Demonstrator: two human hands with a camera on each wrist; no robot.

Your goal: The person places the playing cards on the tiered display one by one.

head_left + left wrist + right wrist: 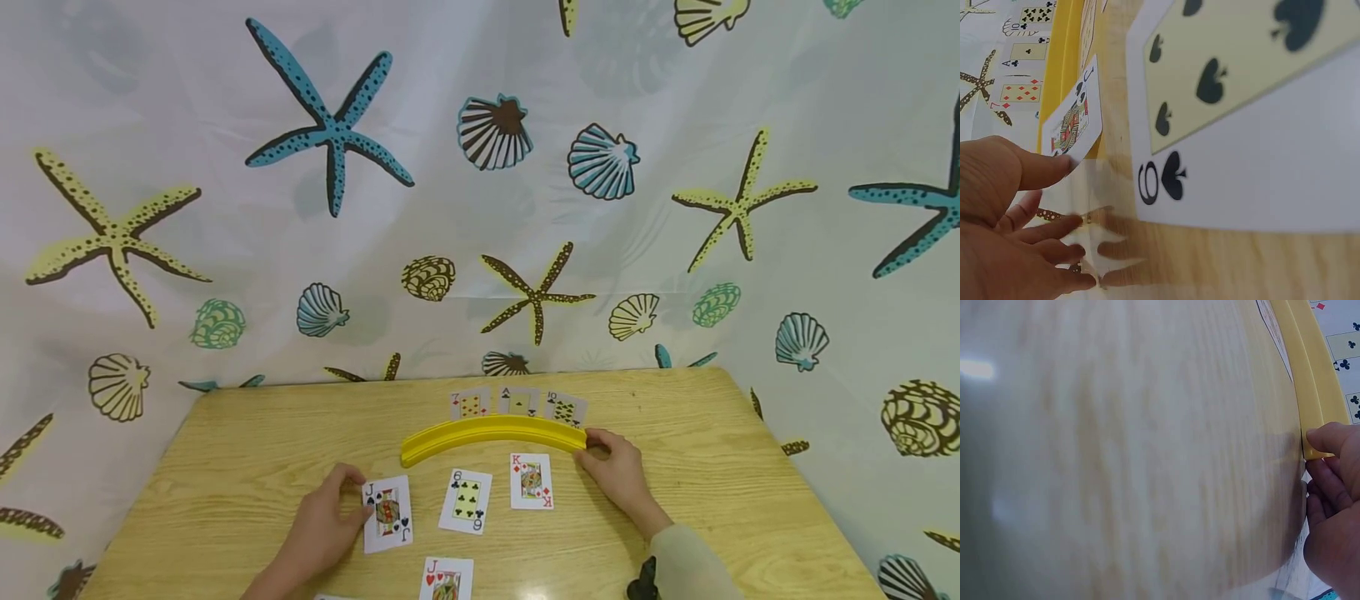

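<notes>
My left hand (322, 521) pinches the left edge of a jack of spades (388, 512), its face toward the head camera. In the left wrist view the thumb lies on that jack (1075, 119), which is tilted, while the other fingers spread below it. A curved yellow card holder (495, 429) lies across the table. At its right end my right hand (618, 475) grips it; in the right wrist view the thumb is on top and fingers are at the end. Beyond the holder's far edge show a seven of diamonds (470, 404), an ace of clubs (519, 401) and a ten of clubs (565, 409).
Face up on the wooden table (300, 425) are a six of clubs (465, 500), a king of diamonds (531, 481) and a jack of hearts (447, 582) at the lower edge. A spade card (1241, 169) looms close in the left wrist view. A patterned cloth (450, 208) hangs behind.
</notes>
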